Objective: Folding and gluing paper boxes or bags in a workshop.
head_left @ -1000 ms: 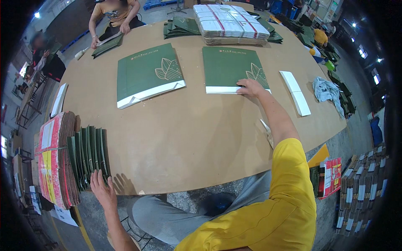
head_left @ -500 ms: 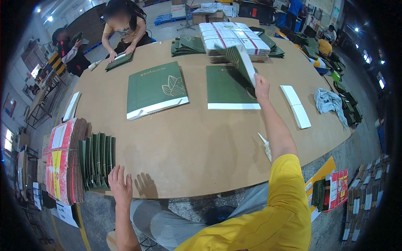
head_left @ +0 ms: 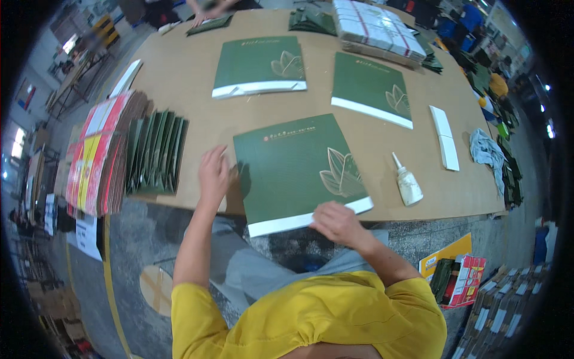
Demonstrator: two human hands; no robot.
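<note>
A flat green paper bag (head_left: pixel 287 173) with a gold leaf print and a white strip along its near edge lies in front of me, that edge overhanging the table. My right hand (head_left: pixel 338 222) is closed on the white strip, right of its middle. At the bag's left edge my left hand (head_left: pixel 214 173) holds nothing, its fingers stretched out. Farther off lie similar green bags, one stack at the left (head_left: pixel 257 66) and another at the right (head_left: pixel 372 87). A white glue bottle (head_left: pixel 410 186) with a pointed nozzle lies right of the near bag.
Folded green bags (head_left: pixel 156 152) stand beside a tied red-and-yellow bundle (head_left: pixel 98 158) at the left. White paper strips (head_left: pixel 443 140) and a blue-grey cloth (head_left: pixel 487 152) lie at the right. A strapped white stack (head_left: pixel 382 30) sits at the back. Another person's hands (head_left: pixel 206 15) work across the table (head_left: pixel 197 78).
My right hand has brought a green bag from the right stack to the near edge and laid it down. My left hand has moved forward to its left side. The view has shifted.
</note>
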